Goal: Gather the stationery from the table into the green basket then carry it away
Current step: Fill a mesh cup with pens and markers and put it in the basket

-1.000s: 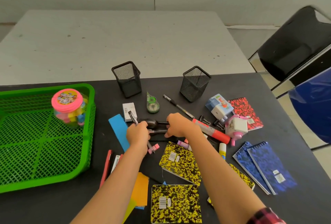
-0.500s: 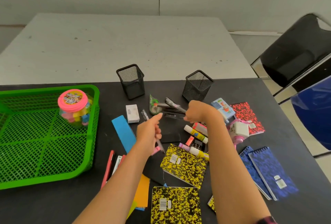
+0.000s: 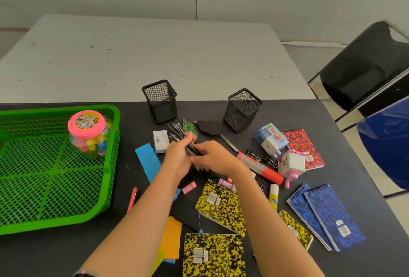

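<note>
1. The left hand (image 3: 178, 158) is gripping a bundle of black pens (image 3: 177, 131), thumb and fingers curling round its middle. The right hand (image 3: 215, 158) is covering the bundle's near ends; whether it is pinching or only steadying them cannot be told.
2. The bundle's long axis is running from the hands away and slightly leftward, its far tips fanning out above the table.
3. The green basket (image 3: 112, 166) is sitting well apart to the left, so the left hand is the nearer one. The carry is probably going sideways, across the pens' length, over the basket's right wall.
4. A pink-lidded jar (image 3: 86, 125) is standing in the basket's far right corner, so the pens likely need a nearer spot.
5. Yellow notebooks (image 3: 221, 201) and a red marker (image 3: 261, 168) are lying just beside the hands, waiting.
</note>
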A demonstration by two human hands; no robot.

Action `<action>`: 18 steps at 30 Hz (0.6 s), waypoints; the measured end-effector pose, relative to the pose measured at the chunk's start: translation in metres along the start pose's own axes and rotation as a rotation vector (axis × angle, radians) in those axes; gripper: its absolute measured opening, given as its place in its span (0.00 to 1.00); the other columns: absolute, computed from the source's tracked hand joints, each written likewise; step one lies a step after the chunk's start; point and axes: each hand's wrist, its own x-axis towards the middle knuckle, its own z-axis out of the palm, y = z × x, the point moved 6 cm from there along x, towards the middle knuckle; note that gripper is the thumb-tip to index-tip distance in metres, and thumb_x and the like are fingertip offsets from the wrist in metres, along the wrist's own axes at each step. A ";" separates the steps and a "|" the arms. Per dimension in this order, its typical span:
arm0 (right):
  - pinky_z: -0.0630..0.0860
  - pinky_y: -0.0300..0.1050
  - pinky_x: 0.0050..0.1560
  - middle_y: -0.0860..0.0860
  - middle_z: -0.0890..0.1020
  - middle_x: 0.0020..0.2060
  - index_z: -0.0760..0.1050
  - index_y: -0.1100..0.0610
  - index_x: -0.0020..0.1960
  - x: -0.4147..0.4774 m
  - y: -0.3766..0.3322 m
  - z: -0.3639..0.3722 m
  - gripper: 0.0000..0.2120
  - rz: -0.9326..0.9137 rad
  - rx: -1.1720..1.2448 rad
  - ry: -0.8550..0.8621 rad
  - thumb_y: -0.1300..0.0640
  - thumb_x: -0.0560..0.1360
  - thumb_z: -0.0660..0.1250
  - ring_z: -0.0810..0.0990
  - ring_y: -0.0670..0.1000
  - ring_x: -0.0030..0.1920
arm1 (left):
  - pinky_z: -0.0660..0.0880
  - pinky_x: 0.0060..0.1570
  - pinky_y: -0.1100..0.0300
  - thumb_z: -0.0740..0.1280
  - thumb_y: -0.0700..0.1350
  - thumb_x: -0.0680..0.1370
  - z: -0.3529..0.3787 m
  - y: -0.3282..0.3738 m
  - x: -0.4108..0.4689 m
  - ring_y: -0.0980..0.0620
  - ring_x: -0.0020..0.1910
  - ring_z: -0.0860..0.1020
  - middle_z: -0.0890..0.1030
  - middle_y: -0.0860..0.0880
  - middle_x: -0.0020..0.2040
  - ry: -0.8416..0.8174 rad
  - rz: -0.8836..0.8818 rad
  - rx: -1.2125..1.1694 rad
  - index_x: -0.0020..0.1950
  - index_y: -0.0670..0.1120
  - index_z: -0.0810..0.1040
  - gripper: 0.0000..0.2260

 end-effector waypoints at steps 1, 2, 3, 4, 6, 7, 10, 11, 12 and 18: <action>0.68 0.44 0.37 0.54 0.72 0.31 0.76 0.57 0.37 0.001 0.005 -0.003 0.10 0.022 0.069 0.012 0.57 0.76 0.65 0.69 0.48 0.31 | 0.75 0.51 0.56 0.61 0.40 0.79 0.000 0.005 0.001 0.52 0.42 0.77 0.76 0.47 0.40 -0.028 0.020 -0.028 0.43 0.42 0.74 0.06; 0.66 0.44 0.37 0.54 0.70 0.29 0.74 0.59 0.33 0.002 0.011 -0.011 0.13 0.056 0.109 0.073 0.58 0.76 0.64 0.67 0.49 0.31 | 0.73 0.56 0.53 0.60 0.39 0.80 -0.001 0.010 0.001 0.52 0.44 0.78 0.76 0.48 0.40 -0.053 0.041 -0.030 0.43 0.42 0.73 0.06; 0.67 0.44 0.40 0.54 0.70 0.29 0.72 0.59 0.32 0.004 0.018 -0.021 0.14 0.088 0.100 0.175 0.60 0.76 0.62 0.67 0.50 0.32 | 0.73 0.58 0.51 0.59 0.39 0.80 -0.002 0.015 0.001 0.51 0.44 0.78 0.76 0.49 0.40 -0.065 0.056 -0.008 0.43 0.43 0.73 0.07; 0.69 0.46 0.45 0.56 0.74 0.34 0.76 0.59 0.36 0.007 0.025 -0.033 0.12 0.135 0.003 0.296 0.62 0.77 0.60 0.71 0.52 0.36 | 0.74 0.55 0.51 0.58 0.39 0.80 -0.004 0.018 0.001 0.51 0.42 0.78 0.75 0.49 0.39 -0.065 0.064 0.013 0.42 0.44 0.72 0.07; 0.66 0.55 0.62 0.61 0.73 0.59 0.74 0.60 0.61 0.012 0.042 -0.044 0.13 0.318 -0.199 0.418 0.60 0.79 0.58 0.71 0.60 0.59 | 0.75 0.41 0.55 0.59 0.39 0.80 -0.010 0.023 0.001 0.54 0.33 0.74 0.73 0.50 0.36 -0.036 0.066 0.055 0.42 0.44 0.72 0.07; 0.63 0.58 0.65 0.61 0.67 0.66 0.67 0.60 0.67 0.014 0.049 -0.043 0.17 0.424 -0.257 0.403 0.58 0.80 0.58 0.65 0.62 0.65 | 0.72 0.35 0.58 0.60 0.40 0.80 -0.013 0.023 0.001 0.55 0.28 0.71 0.72 0.50 0.35 -0.019 0.064 0.073 0.43 0.44 0.72 0.06; 0.64 0.58 0.65 0.61 0.68 0.66 0.65 0.63 0.66 0.018 0.057 -0.040 0.18 0.526 -0.402 0.336 0.56 0.79 0.60 0.65 0.63 0.66 | 0.66 0.29 0.61 0.62 0.43 0.79 -0.017 0.021 0.001 0.57 0.22 0.66 0.70 0.51 0.33 0.008 0.021 0.098 0.42 0.45 0.73 0.06; 0.66 0.56 0.64 0.62 0.71 0.63 0.67 0.64 0.64 0.022 0.056 -0.042 0.16 0.494 -0.415 0.334 0.58 0.79 0.59 0.68 0.63 0.65 | 0.64 0.28 0.62 0.63 0.45 0.78 -0.017 0.020 0.000 0.56 0.23 0.66 0.70 0.51 0.32 0.016 -0.002 0.105 0.41 0.45 0.73 0.07; 0.68 0.55 0.62 0.62 0.74 0.60 0.70 0.65 0.60 0.021 0.052 -0.045 0.13 0.464 -0.378 0.341 0.59 0.78 0.59 0.71 0.63 0.62 | 0.64 0.28 0.62 0.64 0.47 0.78 -0.018 0.018 0.000 0.55 0.24 0.65 0.69 0.51 0.32 0.029 -0.021 0.120 0.41 0.46 0.73 0.08; 0.74 0.49 0.50 0.63 0.78 0.56 0.74 0.66 0.57 -0.001 0.025 -0.069 0.13 0.512 -0.204 0.519 0.61 0.75 0.60 0.78 0.63 0.56 | 0.65 0.31 0.61 0.65 0.51 0.76 -0.019 0.014 0.002 0.53 0.30 0.68 0.71 0.50 0.34 0.071 -0.073 0.179 0.43 0.46 0.73 0.09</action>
